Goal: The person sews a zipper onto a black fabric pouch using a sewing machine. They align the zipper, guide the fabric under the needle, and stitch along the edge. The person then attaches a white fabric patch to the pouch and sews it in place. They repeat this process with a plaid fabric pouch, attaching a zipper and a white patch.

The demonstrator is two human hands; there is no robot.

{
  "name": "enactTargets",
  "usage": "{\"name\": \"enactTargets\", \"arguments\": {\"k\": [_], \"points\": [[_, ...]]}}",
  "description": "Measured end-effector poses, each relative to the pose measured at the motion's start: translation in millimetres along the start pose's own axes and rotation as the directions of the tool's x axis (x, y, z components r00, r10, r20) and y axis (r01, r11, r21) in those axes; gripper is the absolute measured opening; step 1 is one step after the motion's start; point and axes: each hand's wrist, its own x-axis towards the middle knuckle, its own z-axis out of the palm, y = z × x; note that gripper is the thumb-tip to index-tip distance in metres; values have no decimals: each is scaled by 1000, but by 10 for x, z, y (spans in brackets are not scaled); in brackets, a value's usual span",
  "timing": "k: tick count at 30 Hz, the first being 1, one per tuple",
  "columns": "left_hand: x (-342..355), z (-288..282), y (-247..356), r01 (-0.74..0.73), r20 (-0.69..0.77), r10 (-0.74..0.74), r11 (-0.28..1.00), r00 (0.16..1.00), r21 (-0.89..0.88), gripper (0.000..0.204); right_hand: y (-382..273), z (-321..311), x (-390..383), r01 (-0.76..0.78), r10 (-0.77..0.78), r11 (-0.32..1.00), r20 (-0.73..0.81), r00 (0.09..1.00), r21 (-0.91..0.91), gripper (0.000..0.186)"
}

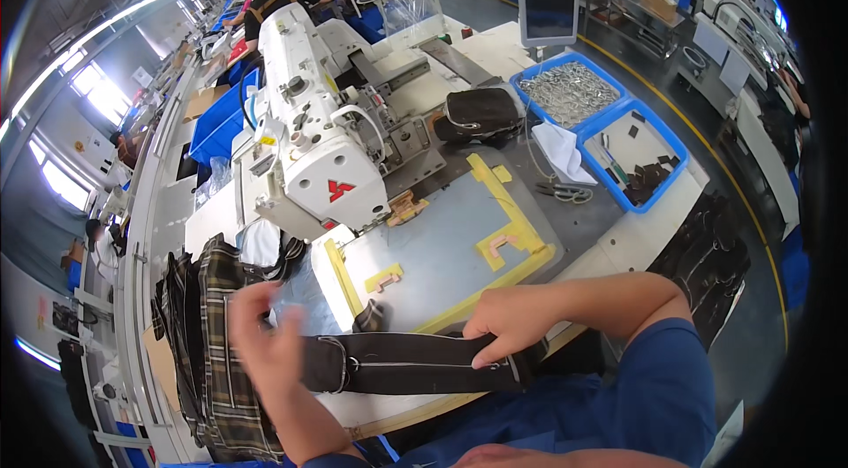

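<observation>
A long black fabric strap [397, 364], with a pale line along its length and a ring-like loop near its left end, lies across the table's front edge. My right hand [517, 318] pinches it near its right end, thumb on top. My left hand [269, 340], blurred by motion, is raised at the strap's left end, thumb apart from the fingers and nothing visible in it. Beneath and beside that hand lies a pile of brown plaid fabric pieces [216, 327]. Beyond the strap sits a metal plate [424, 247] with yellow tape strips and small pinkish blocks.
A large white sewing machine [322, 159] stands behind the plate. To the right are a blue tray of metal pieces [570, 88], a blue tray of dark scraps [649, 128], scissors [565, 192], a white cloth [561, 152] and a screen [548, 4]. Another person [274, 0] works beyond.
</observation>
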Motion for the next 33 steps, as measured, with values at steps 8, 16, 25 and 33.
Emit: {"name": "enactTargets", "arguments": {"k": [8, 16, 25, 33], "points": [[67, 920, 421, 33, 848, 530, 848, -30, -529, 26, -74, -125, -45, 381, -344, 744, -174, 923, 550, 50], [327, 545, 949, 153, 458, 378, 612, 805, -776, 20, 230, 104, 82, 556, -439, 774, -378, 816, 303, 69], [425, 661, 719, 175, 235, 130, 359, 963, -917, 44, 247, 290, 249, 301, -174, 859, -317, 932, 413, 47], [436, 821, 575, 212, 251, 57, 374, 966, -903, 38, 378, 513, 351, 204, -116, 772, -182, 976, 602, 57]]}}
